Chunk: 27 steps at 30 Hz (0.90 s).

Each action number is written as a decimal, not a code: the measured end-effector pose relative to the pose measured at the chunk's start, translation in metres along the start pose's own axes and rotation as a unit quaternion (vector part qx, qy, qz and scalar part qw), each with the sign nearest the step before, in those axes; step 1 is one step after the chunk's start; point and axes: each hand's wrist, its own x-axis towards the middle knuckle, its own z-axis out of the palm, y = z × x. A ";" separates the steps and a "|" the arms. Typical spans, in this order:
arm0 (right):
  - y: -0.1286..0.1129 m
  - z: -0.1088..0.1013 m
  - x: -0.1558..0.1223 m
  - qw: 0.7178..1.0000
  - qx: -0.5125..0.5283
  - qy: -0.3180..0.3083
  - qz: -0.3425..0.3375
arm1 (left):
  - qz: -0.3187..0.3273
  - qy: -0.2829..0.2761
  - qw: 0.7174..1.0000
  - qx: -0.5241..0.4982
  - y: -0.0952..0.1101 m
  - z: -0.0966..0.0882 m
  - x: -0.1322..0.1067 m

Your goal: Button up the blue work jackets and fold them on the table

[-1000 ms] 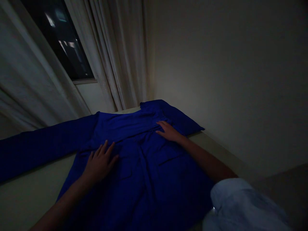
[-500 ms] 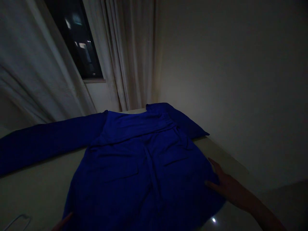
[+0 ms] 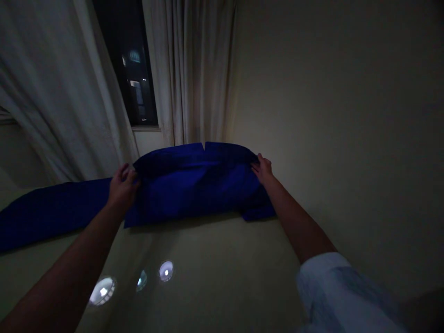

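A dark blue long-sleeved garment (image 3: 194, 185), perhaps a jacket or dress, lies across the far part of a pale glossy surface. Its lower part is folded up over the top, and a small notch shows in the far edge. One sleeve (image 3: 52, 208) stretches out flat to the left. My left hand (image 3: 123, 185) grips the garment's left edge between thumb and fingers. At the right edge, my right hand (image 3: 262, 169) pinches the cloth. Shade hides exactly how the layers lie.
Behind the garment hang pale curtains (image 3: 194, 69) beside a dark window (image 3: 138, 88). A plain wall (image 3: 329, 115) rises along the right. Round light reflections show on the glossy tabletop (image 3: 215, 268) nearer to me.
The garment's lower part has been lifted and folded away from me, baring the near surface. Both hands have moved forward to the far side, holding its edges.
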 end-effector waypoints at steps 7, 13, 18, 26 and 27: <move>0.100 0.023 -0.036 0.916 -0.295 -0.209 -0.174 | 0.018 -0.129 0.975 0.180 -0.068 0.029 -0.035; 0.118 0.055 -0.044 0.806 -0.514 -0.244 -0.163 | 0.110 -0.184 0.907 0.362 -0.061 0.057 -0.043; 0.122 0.116 -0.066 0.784 -0.471 -0.314 -0.254 | 0.265 -0.264 0.878 0.298 -0.024 0.121 -0.070; 0.127 0.076 -0.049 0.847 -0.458 -0.212 -0.169 | 0.166 -0.192 0.901 0.352 -0.049 0.090 -0.049; 0.123 0.059 -0.039 0.873 -0.449 -0.133 -0.134 | 0.116 -0.138 0.911 0.372 -0.057 0.075 -0.039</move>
